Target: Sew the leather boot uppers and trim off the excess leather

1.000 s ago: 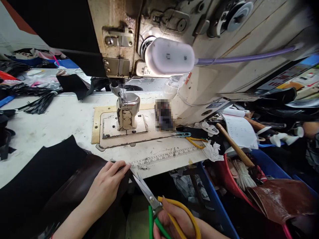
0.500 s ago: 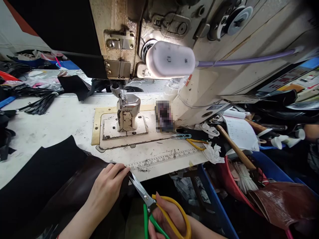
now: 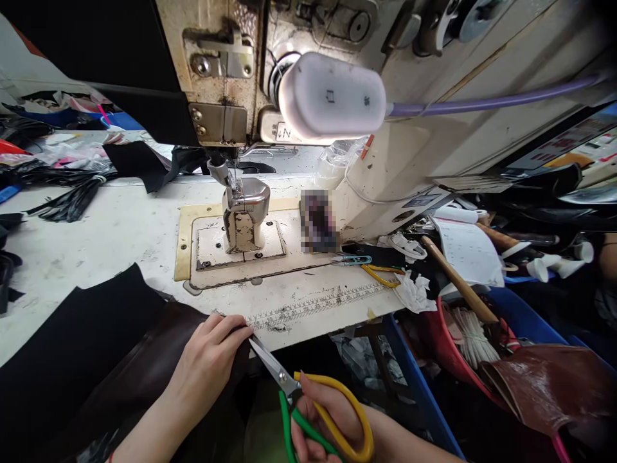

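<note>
My left hand is closed on the edge of a dark brown leather piece, near the table's front edge. Black material lies beside the brown part, at the left. In my right hand is a pair of scissors with one yellow and one green handle. The blades look closed or nearly so, and their tips touch the area by my left fingertips. What lies between the tips is hidden. Behind my hands stands the metal-topped post of a sewing machine, under its needle.
A lit lamp hangs from the machine head. Small blue snips and yellow-handled pliers lie right of the post, near crumpled white paper. Blue and red bins stand at the right. Black strips lie at the left.
The scissor blades have come closer together at my left fingertips. The view has shifted slightly, with the machine head and lamp appearing larger and higher.
</note>
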### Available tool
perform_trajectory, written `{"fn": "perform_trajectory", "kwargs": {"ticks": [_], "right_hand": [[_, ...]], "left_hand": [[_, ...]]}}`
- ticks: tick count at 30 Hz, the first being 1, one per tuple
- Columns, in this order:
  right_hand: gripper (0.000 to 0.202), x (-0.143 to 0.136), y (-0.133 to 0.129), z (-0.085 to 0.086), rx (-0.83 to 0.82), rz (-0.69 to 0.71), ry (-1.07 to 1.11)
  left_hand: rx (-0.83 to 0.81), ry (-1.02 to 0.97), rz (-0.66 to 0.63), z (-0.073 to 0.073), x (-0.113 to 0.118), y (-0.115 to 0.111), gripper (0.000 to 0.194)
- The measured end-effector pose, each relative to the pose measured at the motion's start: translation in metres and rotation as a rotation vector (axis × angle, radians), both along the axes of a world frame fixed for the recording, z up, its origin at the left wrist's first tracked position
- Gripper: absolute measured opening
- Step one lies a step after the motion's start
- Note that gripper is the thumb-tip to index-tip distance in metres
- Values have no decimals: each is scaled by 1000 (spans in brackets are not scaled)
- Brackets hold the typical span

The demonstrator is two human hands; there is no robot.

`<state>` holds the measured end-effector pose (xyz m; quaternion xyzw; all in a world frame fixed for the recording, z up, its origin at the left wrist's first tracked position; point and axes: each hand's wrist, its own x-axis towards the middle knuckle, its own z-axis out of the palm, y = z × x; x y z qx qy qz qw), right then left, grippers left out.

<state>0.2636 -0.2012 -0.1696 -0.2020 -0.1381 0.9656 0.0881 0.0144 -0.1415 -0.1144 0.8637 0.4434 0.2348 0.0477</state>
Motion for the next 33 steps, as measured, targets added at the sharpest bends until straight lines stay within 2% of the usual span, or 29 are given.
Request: {"fn": "perform_trajectory", "kwargs": {"ticks": [4,7,12,17,21,24,27,29,31,33], "right_hand": [[82,6,7,0,66,28,1],[80,7,10,1,-48,24,170],[81,-2,7,1,-196,-93,353],[82,-5,10,-3,-224,-34,388],[79,-2,8,-8,-108,-32,227],[82,-2,2,-11,46,-12,-30],[84,-2,-5,-16,209,1,-333],[84,-2,-9,-26,314,-4,-470],[87,-3,-12,-41,391,1,-500],[95,-6,-14,-57,391,39,-461]], "left_hand": [[2,5,-6,0,3,1,22],[-5,32,-2,-1,7,4,20],[1,59,-8,-5,7,5,22],[-1,52,28,-4,8,1,24],[15,29,290,0,25,-9,9],[-4,88,444,1,40,-13,30],[-30,144,478,-4,46,-11,25],[-22,124,481,-8,44,-11,19],[-7,87,464,-12,41,-12,14],[6,16,427,-15,38,-17,10]]}}
